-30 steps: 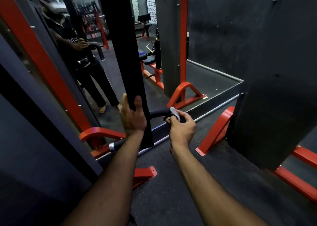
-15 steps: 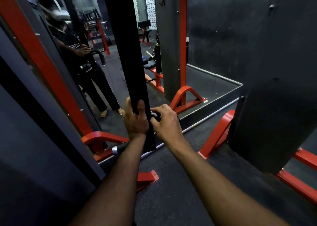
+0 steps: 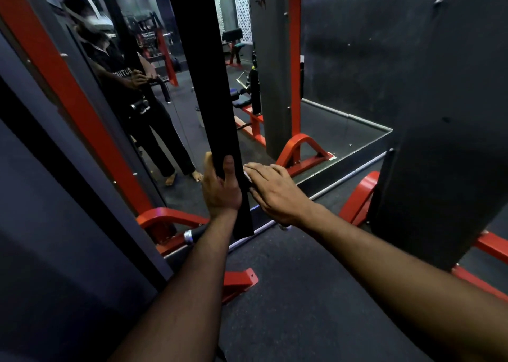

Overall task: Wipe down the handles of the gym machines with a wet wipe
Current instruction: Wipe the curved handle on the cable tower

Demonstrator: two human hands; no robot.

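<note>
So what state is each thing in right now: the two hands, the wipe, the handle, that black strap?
Left hand: gripping the black strap, thumb up its front.
Right hand: fingers curled over the handle, pressing the wipe on it.
Wipe: white, mostly hidden under the right hand.
Handle: mostly covered; only its metal-capped left end shows.
Black strap: hanging straight down.
Mirror: reflecting the person.
</note>
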